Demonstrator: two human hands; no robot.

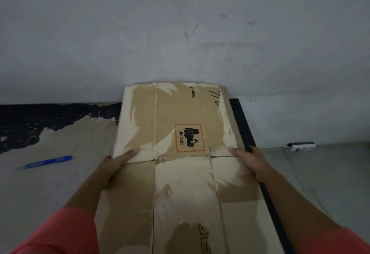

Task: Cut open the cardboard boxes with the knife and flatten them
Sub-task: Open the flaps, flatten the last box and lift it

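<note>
Evidently flattening: the opened cardboard box lies spread on the floor toward the wall, left hand and right hand pinching its side edges at a crease, thumbs on top, so next that fold likely needs pressing down.

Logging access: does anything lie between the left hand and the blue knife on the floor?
Nothing visible. The knife lies on open floor left of the left hand, which holds the cardboard.
</note>
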